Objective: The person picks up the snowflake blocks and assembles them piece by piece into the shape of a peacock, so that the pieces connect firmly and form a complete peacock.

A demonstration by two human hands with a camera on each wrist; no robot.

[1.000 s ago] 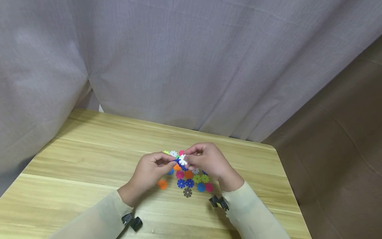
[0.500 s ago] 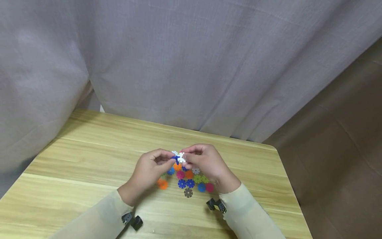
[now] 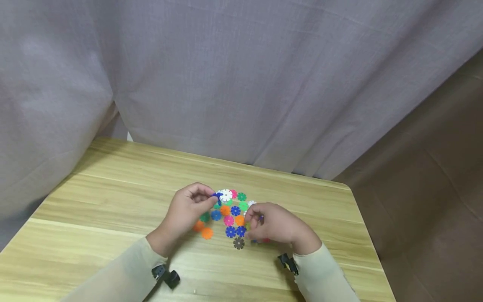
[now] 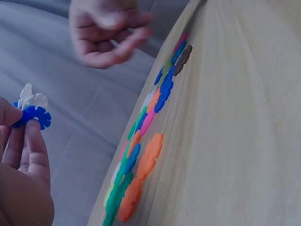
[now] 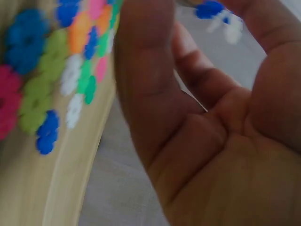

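- My left hand [image 3: 187,209] is lifted off the table, thumb and fingers [image 4: 35,141] pinching a blue disc [image 4: 32,116] with a white disc [image 4: 32,98] slotted into it; the joined pair sticks out past my fingertips, over the far end of the pile
- My right hand [image 3: 274,225] is low on the right of the pile, fingers loosely curled, palm bare in the wrist view; it grips nothing that I can see; whether the fingertips touch a piece I cannot tell
- Between my hands lies the pile [image 3: 234,216] of flat notched discs, spread one layer deep and mostly touching: blue, pink, orange, green and white ones
- A grey disc [image 3: 238,243] sits at the near edge of the pile, just left of my right hand
- Two orange discs [image 3: 203,230] lie under and just beside my left hand
- A pink disc and a blue one peek out from under my right hand; mostly hidden
- All of it rests on the wooden table [image 3: 113,201]; my cream sleeves [image 3: 120,277] run back toward me, each with a black clip at the wrist
- Beyond the table's far edge hangs a grey curtain [image 3: 241,84]; to my right of it, a brown surface
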